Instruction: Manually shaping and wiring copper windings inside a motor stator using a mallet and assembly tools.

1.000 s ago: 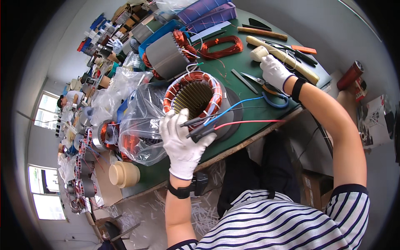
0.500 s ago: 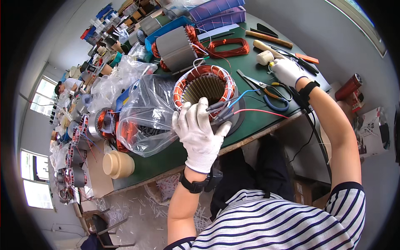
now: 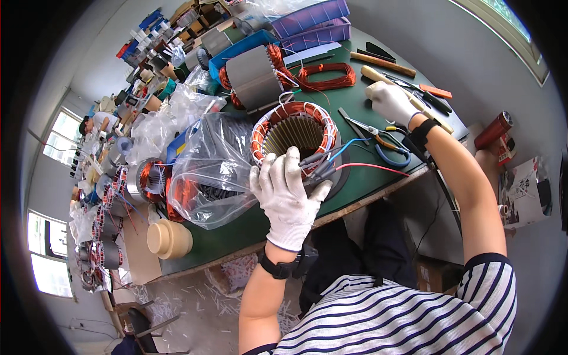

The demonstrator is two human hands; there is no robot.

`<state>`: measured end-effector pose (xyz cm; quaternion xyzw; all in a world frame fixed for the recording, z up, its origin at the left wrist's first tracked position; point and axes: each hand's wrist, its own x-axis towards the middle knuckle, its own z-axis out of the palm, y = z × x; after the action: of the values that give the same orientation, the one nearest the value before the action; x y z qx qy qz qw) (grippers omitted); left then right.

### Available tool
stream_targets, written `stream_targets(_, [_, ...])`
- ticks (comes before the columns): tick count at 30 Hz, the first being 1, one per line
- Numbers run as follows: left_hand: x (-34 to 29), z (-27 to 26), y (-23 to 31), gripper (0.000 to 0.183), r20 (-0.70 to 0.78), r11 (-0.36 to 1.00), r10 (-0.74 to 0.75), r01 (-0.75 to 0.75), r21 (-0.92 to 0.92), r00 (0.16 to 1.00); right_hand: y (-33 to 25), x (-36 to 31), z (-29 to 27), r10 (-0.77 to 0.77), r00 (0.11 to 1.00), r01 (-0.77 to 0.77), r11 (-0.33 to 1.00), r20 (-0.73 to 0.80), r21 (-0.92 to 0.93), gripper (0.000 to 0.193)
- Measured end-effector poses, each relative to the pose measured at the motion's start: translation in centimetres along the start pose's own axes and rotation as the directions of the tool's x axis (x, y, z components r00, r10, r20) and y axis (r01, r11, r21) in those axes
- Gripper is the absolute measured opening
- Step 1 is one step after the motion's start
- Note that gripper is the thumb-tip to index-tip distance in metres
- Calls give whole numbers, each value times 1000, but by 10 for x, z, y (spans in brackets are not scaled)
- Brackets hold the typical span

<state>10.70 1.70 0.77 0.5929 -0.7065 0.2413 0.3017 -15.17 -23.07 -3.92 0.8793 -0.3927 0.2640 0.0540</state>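
Note:
A motor stator [image 3: 294,133] with copper windings laced in white cord stands on the green bench. My left hand [image 3: 284,198], in a white glove, rests on its near rim. The fingers are stretched over the winding and the thumb is spread. Beside the thumb lie grey-sleeved leads [image 3: 319,168], with a blue wire [image 3: 349,144] and a red wire [image 3: 373,166]. My right hand [image 3: 393,104], also gloved, is closed at the back right, beside a wooden handle [image 3: 436,118]. What lies in its fingers is hidden.
Pliers [image 3: 393,152], scissors [image 3: 362,126] and a hammer handle [image 3: 383,63] lie right. Behind stand a larger stator [image 3: 254,76], a copper coil [image 3: 326,76] and purple bins [image 3: 313,36]. A plastic bag [image 3: 210,171] and beige cup-shaped part [image 3: 170,238] are left.
My right hand has moved slightly left and its fingers have closed over the spot where a small white cylinder showed. My left hand stays on the stator. The view has shifted slightly.

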Motion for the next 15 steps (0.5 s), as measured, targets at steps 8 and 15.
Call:
stream_targets(8, [0,-17,0,78,17,994,-27,29,-105,999,-23,-7,-174,404,914,50,-25,-36,998,13])
stream_targets(15, [10,-60,80,67,284,287,15,268,-920,959,-177,-107,-228,338,867,-187,902,-366,390,13])
